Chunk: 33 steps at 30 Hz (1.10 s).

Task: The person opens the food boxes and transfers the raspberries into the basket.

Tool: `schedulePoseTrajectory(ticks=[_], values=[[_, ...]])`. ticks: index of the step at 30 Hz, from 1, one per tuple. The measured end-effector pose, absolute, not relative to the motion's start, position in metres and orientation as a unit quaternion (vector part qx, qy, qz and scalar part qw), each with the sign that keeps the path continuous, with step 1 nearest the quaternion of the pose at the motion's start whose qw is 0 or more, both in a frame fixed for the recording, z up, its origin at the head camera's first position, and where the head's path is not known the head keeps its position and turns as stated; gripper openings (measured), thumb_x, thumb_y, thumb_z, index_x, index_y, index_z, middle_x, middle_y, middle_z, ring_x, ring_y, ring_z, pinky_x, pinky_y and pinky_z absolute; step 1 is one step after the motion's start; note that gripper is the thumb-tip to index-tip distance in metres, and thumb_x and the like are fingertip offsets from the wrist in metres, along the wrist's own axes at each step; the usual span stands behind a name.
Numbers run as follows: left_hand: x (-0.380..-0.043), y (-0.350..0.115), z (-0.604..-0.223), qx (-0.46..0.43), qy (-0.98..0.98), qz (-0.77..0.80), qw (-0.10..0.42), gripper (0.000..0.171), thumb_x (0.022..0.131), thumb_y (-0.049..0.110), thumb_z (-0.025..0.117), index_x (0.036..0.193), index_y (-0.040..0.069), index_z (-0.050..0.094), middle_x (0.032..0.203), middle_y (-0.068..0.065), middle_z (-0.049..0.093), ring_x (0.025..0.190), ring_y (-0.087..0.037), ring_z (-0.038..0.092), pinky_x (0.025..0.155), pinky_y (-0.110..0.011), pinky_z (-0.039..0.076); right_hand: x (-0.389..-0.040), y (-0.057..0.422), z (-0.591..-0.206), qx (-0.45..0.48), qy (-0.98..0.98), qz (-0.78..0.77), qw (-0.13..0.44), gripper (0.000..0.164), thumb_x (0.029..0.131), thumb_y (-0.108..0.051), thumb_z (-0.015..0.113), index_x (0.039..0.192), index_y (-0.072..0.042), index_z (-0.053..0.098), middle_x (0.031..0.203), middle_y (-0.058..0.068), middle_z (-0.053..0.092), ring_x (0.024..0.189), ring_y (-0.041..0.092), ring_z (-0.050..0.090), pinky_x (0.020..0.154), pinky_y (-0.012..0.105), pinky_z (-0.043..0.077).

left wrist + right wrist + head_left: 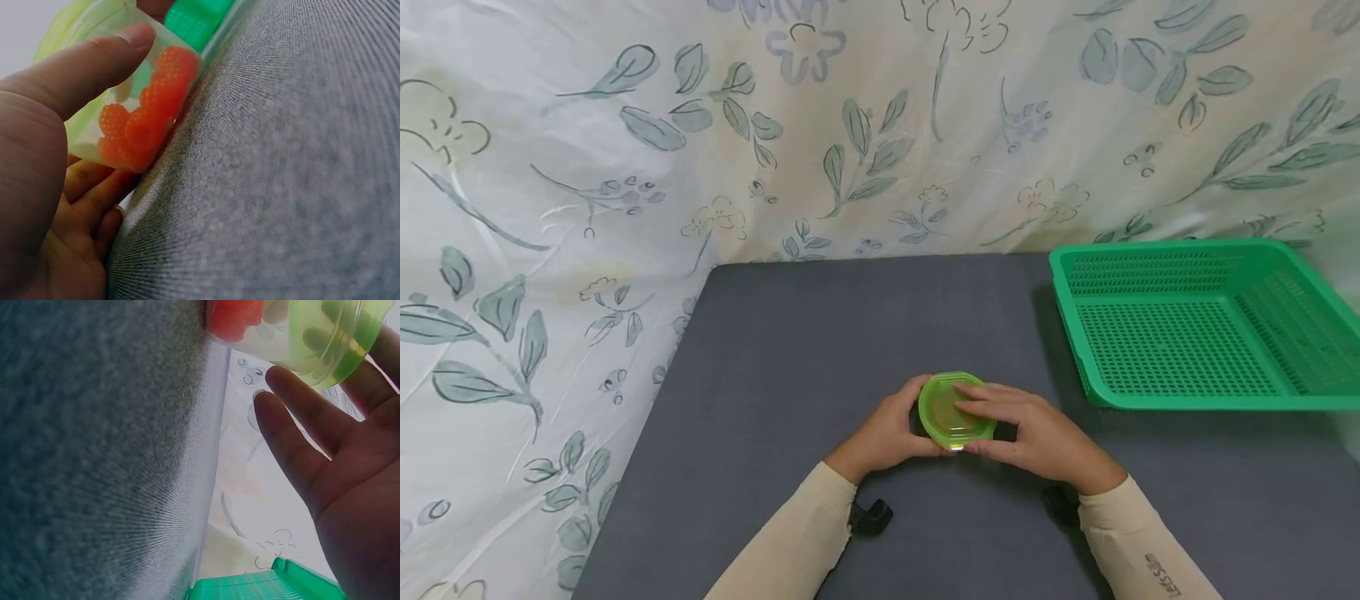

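Note:
A small clear tub (pixel 134 87) with a green lid (pixel 951 412) stands upright on the grey table in front of me. Several orange-red raspberries (pixel 147 119) lie at its bottom, visible through the wall in both wrist views. My left hand (pixel 895 425) grips the tub from the left, with the thumb on the near side and the fingers round the far side. From the right, my right hand (pixel 1030 425) touches the lid with fairly straight fingers on its top, and the thumb is at its near edge. The lid sits over the tub's mouth.
A green plastic basket (pixel 1075 367) with perforated walls stands on the table to the right, apart from my right hand. The grey table (pixel 790 350) reaches back to a flower-patterned cloth (pixel 865 150), which also hangs along the left.

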State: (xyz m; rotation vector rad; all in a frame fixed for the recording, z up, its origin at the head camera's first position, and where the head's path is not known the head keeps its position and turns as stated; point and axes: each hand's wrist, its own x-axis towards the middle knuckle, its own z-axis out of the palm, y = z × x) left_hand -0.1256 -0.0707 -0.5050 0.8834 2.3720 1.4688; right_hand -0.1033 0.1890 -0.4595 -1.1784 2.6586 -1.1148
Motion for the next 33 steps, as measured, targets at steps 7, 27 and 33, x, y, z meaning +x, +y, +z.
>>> schedulePoseTrajectory(ticks=[7, 27, 33], values=[[-0.126, -0.071, -0.502, 0.298, 0.802, 0.504, 0.115, 0.094, 0.071, 0.044, 0.083, 0.146, 0.031, 0.028, 0.132, 0.015, 0.049, 0.113, -0.005, 0.051, 0.095, -0.032, 0.041, -0.104, 0.189, -0.459, -0.371, 0.85, -0.375, -0.01, 0.052, 0.088, -0.035, 0.069, 0.137, -0.021, 0.055, 0.144, -0.003, 0.044, 0.136, 0.028, 0.032, 0.101, 0.048, 0.035], [-0.126, -0.07, -0.503, 0.293, 0.798, 0.512, 0.121, 0.091, 0.07, 0.045, 0.083, 0.144, 0.028, 0.033, 0.135, 0.012, 0.049, 0.121, -0.005, 0.046, 0.1, -0.033, 0.037, -0.108, 0.194, -0.465, -0.232, 0.787, -0.57, -0.049, 0.031, 0.103, -0.005, 0.04, 0.124, -0.005, 0.062, 0.117, 0.008, 0.064, 0.102, 0.029, 0.061, 0.083, 0.035, 0.05], [-0.125, -0.07, -0.501, 0.291, 0.796, 0.516, 0.124, 0.089, 0.07, 0.041, 0.084, 0.143, 0.027, 0.035, 0.134, 0.012, 0.05, 0.121, -0.005, 0.045, 0.1, -0.032, 0.037, -0.113, 0.2, -0.467, -0.119, 0.766, -0.632, 0.0, 0.041, 0.106, -0.025, 0.033, 0.12, 0.005, 0.058, 0.109, 0.02, 0.062, 0.093, 0.038, 0.063, 0.08, 0.048, 0.05]])
